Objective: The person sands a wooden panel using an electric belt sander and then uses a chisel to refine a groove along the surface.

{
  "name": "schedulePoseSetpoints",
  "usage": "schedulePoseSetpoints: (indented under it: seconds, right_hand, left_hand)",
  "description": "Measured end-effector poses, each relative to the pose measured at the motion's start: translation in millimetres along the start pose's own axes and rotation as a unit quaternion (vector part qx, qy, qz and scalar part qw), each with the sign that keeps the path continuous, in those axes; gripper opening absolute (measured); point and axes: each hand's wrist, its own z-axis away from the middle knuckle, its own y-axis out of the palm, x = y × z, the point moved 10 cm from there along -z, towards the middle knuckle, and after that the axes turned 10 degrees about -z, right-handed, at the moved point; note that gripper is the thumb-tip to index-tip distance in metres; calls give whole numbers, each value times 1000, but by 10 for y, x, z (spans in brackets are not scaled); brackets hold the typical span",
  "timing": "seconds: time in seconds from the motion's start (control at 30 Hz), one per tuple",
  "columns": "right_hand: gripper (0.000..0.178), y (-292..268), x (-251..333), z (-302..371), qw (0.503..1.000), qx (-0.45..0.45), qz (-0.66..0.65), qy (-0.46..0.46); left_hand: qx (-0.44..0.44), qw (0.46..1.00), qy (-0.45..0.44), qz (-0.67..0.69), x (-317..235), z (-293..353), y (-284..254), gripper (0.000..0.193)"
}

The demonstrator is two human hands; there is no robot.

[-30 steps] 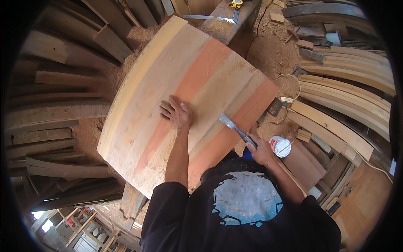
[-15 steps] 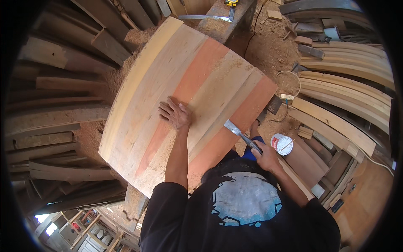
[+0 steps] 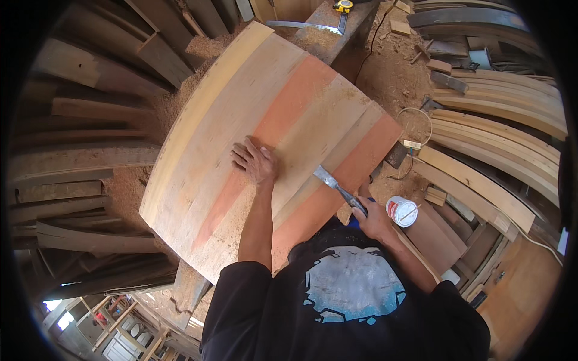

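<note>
A wide panel (image 3: pixel 301 126) of glued wooden boards, in yellow, pale brown and reddish strips, lies before me with sawdust scattered over it. My left hand (image 3: pixel 257 162) rests flat on its middle, fingers spread, touching a reddish strip. My right hand (image 3: pixel 374 218) is wrapped round the dark handle of a putty knife (image 3: pixel 337 188). The wide metal blade points away to the left and is over the panel's right part; whether it touches the wood I cannot tell.
Right of my right hand stands a white tub (image 3: pixel 402 211) with a stick in it. A metal square (image 3: pixel 307 25) and a yellow tape measure (image 3: pixel 343 6) lie on the bench beyond the panel. Stacked planks (image 3: pixel 494 132) line the right; dark boards (image 3: pixel 90 156) crowd the left.
The putty knife has moved slightly left, farther over the panel, with my right hand. My left hand keeps its place on the wood. The view has shifted a little.
</note>
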Motion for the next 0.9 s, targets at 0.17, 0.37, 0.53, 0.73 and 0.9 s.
schedulePoseSetpoints:
  seconds: [0.17, 0.37, 0.53, 0.73, 0.9]
  right_hand:
    - [35, -118, 28, 104, 996, -42, -36, -63]
    - [30, 47, 56, -26, 999, -1, -29, -28]
    - [32, 154, -160, 43, 998, 2, -50, -24]
    - [36, 253, 234, -417, 998, 3, -38, -60]
    - [48, -217, -261, 27, 998, -8, -29, -55]
  left_hand:
    - [-4, 1000, 3, 2, -42, -55, -35, 69]
    - [-15, 1000, 6, 7, 60, -32, 36, 69]
    - [25, 999, -14, -17, 19, -26, 46, 68]
    - [-6, 999, 12, 31, 48, -62, 48, 71]
    - [-12, 1000, 6, 17, 126, -40, 121, 81]
